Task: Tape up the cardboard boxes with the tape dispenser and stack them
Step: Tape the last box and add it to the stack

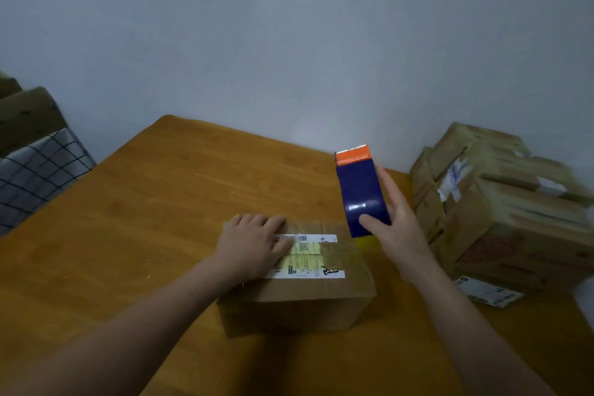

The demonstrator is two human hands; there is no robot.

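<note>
Pressing flat on the cardboard box (299, 305) in the lower centre of the frame, the left hand (254, 244) is lying with straight fingers over the lid and its white-and-yellow label (308, 255), and that looks like the right job: pinning the flaps level. The right hand (398, 228) is gripping the blue tape dispenser (358, 190) just right of centre, thumb across its front, fingers round the far side, orange end pointing up. The tool's lower end is sitting at the box's right corner, touching or just above it, I cannot tell. I am reading this as the taping step. To do it well, the dispenser is needing to tip down so its tape end is meeting that edge squarely, then running straight along the seam while the flat palm is sliding clear ahead of it. At the right of the frame, on the wooden table (144, 202), the stack of boxes (501, 202) is waiting for this one.
</note>
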